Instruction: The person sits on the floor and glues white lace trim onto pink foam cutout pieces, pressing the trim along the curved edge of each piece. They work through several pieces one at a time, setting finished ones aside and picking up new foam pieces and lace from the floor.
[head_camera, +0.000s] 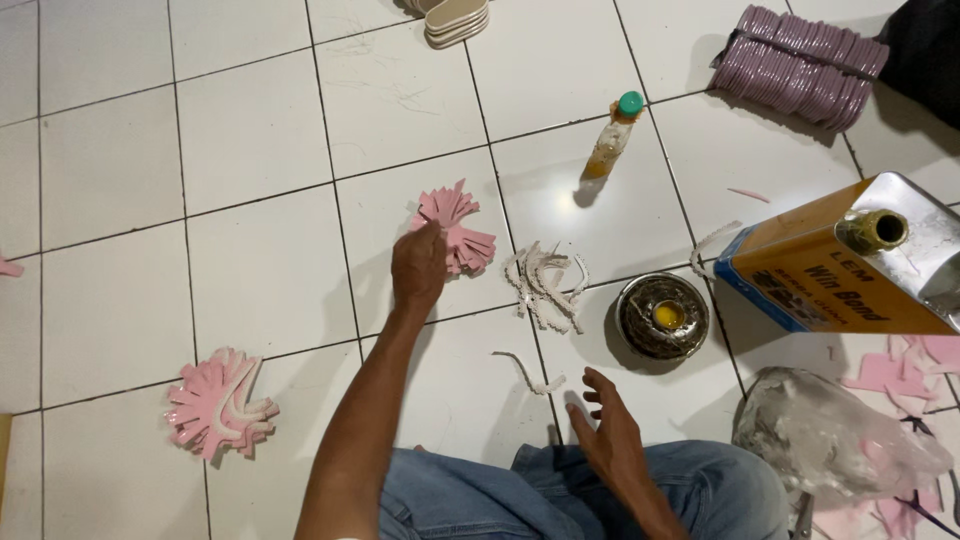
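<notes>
My left hand (418, 265) reaches forward over the white tiled floor. Its bunched fingertips are on the left edge of a fanned pile of pink cut pieces (462, 232), seemingly pinching one. My right hand (608, 432) hovers low above my jeans-clad knee, fingers spread, holding nothing. A single white trimmed strip (528, 372) lies just left of it. A loose heap of white strips (545, 282) sits between the two hands.
A round tin of yellow glue (662, 315) stands beside an orange and blue metal can (850, 272). A green-capped bottle (612, 140), purple stacked soles (800, 65), beige soles (455, 18), a second pink pile (218, 405), a clear plastic bag (835, 440) and pink offcuts (900, 370) surround me.
</notes>
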